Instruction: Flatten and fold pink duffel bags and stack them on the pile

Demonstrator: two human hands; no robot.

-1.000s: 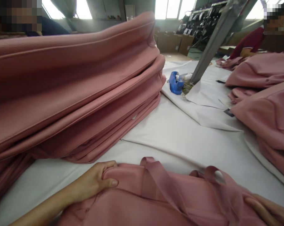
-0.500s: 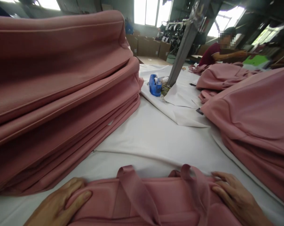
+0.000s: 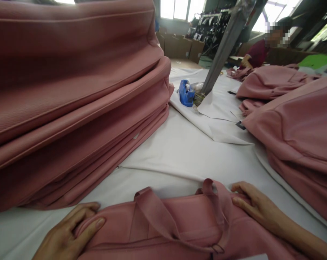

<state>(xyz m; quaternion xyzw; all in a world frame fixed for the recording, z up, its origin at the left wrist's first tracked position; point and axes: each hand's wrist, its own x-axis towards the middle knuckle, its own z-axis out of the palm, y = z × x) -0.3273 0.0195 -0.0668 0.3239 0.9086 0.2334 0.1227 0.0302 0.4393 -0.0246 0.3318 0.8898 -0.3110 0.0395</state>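
Observation:
A pink bag (image 3: 185, 216) with two looped straps lies at the bottom centre, on a white cloth (image 3: 163, 155). My left hand (image 3: 71, 229) grips its left end, thumb on top and fingers round the far side. At the bag's upper right corner, my right hand (image 3: 257, 206) holds the edge between thumb and fingers. The bag's near side runs out of the frame, where a bit of white (image 3: 257, 257) shows.
A tall stack of pink bags (image 3: 79, 90) rises on the left. More pink bags (image 3: 301, 119) lie on the right. Beyond are a blue tape dispenser (image 3: 186, 93), a slanted metal post (image 3: 223, 47) and a person in a dark red top (image 3: 258, 52).
The view has shifted, and more of the bag's near side shows. My right hand, still holding the bag, has moved slightly up and left. The person's arm in the background is lowered.

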